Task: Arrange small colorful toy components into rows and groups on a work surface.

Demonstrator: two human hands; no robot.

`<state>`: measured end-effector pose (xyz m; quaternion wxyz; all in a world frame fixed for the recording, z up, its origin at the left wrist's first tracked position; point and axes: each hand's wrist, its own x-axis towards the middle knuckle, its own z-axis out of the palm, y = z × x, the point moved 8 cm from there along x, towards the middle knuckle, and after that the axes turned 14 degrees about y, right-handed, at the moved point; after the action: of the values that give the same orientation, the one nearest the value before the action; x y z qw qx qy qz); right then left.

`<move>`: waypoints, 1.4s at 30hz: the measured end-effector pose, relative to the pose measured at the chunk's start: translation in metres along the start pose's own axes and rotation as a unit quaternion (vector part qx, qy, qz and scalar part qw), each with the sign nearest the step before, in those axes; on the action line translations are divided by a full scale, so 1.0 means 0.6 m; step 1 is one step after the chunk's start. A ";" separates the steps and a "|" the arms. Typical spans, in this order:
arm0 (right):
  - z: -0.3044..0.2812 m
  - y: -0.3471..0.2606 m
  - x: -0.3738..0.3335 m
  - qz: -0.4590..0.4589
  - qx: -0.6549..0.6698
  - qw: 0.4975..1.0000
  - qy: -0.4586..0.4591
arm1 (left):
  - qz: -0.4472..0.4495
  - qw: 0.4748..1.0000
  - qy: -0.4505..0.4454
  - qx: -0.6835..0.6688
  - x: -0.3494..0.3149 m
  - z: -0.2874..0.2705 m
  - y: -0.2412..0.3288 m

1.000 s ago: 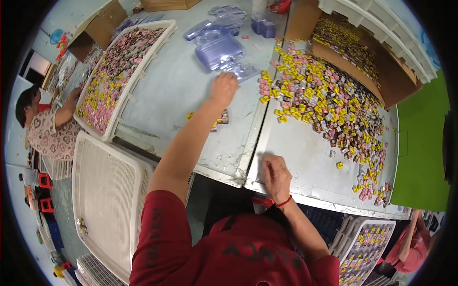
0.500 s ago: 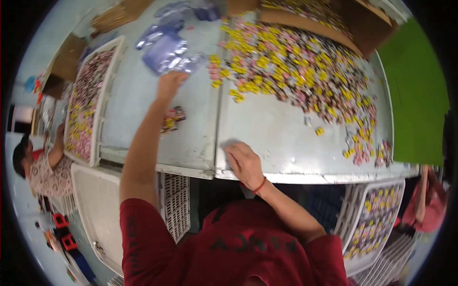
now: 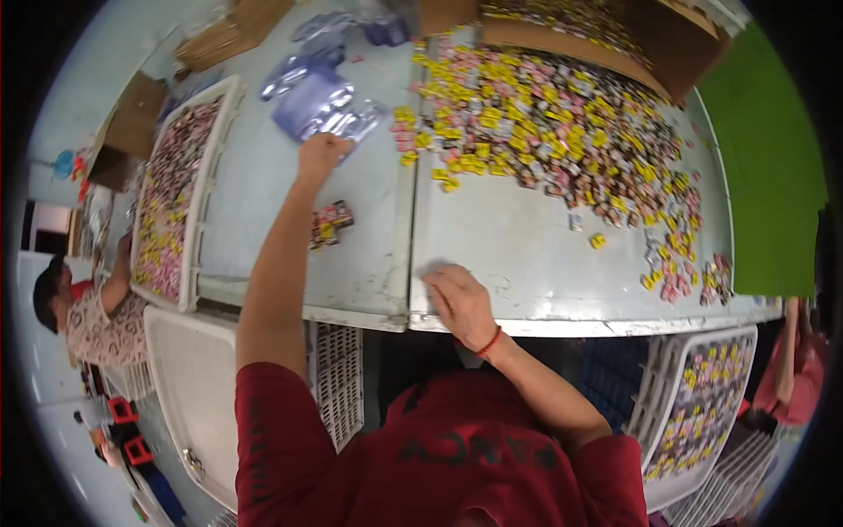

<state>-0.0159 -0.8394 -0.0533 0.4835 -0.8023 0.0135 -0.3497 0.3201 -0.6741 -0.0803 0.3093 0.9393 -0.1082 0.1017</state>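
Note:
My left hand is closed at the near edge of a clear, bluish moulded plastic tray on the left part of the table. More such clear plastic pieces lie beyond it. Beside my left forearm sits a small cluster of wrapped sweets, partly hidden by the arm. My right hand, a red string at its wrist, rests at the table's front edge near the seam. Its fingers are curled together, and whatever lies under them is hidden. A wide heap of wrapped sweets in yellow, pink, brown and silver spreads beyond it.
A cardboard box with more sweets stands behind the heap. At left a white crate full of sweets borders the table, with a co-worker beside it. White trays stand below the front edge, others at right near another person.
The whole view has shifted slightly, so the table appears a little further right. My left hand stays at the plastic tray's near edge, and my right hand has barely moved.

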 end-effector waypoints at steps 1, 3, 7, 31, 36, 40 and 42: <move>0.001 -0.005 0.001 -0.004 0.012 1.000 -0.005 | -0.006 1.000 0.009 0.008 0.001 -0.005 -0.003; -0.001 -0.008 0.005 0.010 -0.004 1.000 -0.013 | -0.053 0.995 -0.030 -0.083 0.000 0.003 -0.012; 0.013 -0.007 0.005 0.009 0.008 1.000 -0.026 | -0.082 0.990 -0.038 -0.108 0.008 -0.009 -0.035; -0.029 0.055 0.006 0.248 0.065 0.964 0.077 | -0.011 0.988 -0.109 -0.112 -0.147 -0.014 0.198; -0.094 0.119 -0.008 0.306 0.067 0.945 0.097 | -0.243 0.839 -0.353 -0.335 -0.403 0.075 0.311; -0.132 0.128 0.007 0.299 -0.006 0.952 0.055 | -0.372 0.725 -0.360 -0.454 -0.426 0.136 0.335; -0.136 0.128 0.017 0.249 0.001 0.968 -0.023 | -0.398 0.712 -0.362 -0.450 -0.436 0.139 0.343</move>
<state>-0.0306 -0.9466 -0.0846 0.5565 -0.7809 0.2010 -0.2001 0.0254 -0.8491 -0.0984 0.6446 0.6098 0.1388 -0.4397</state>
